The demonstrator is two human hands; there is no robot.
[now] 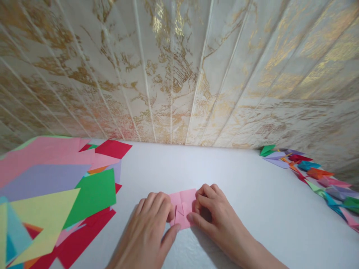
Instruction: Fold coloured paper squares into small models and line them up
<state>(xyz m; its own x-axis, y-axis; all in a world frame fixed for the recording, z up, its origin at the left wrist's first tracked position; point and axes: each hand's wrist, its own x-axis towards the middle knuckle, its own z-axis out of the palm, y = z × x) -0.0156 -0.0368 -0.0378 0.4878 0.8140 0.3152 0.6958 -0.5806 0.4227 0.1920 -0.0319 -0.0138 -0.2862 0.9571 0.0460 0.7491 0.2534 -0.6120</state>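
A small pink sheet of folded paper (183,205) lies on the white table between my two hands, with creases and a slit-like fold edge in its middle. My left hand (153,220) rests at its left side, fingers curled and thumb on the lower left corner. At the right edge, my right hand (211,209) pinches the paper between thumb and curled fingers. Parts of the paper's left and right edges are hidden under my fingers.
Loose coloured paper sheets, among them a green one (97,194) and a yellow one (47,213), overlap on the left. Several folded paper figures (319,173) line the right side. A gold-patterned pleated curtain (174,74) hangs behind the white table (179,164).
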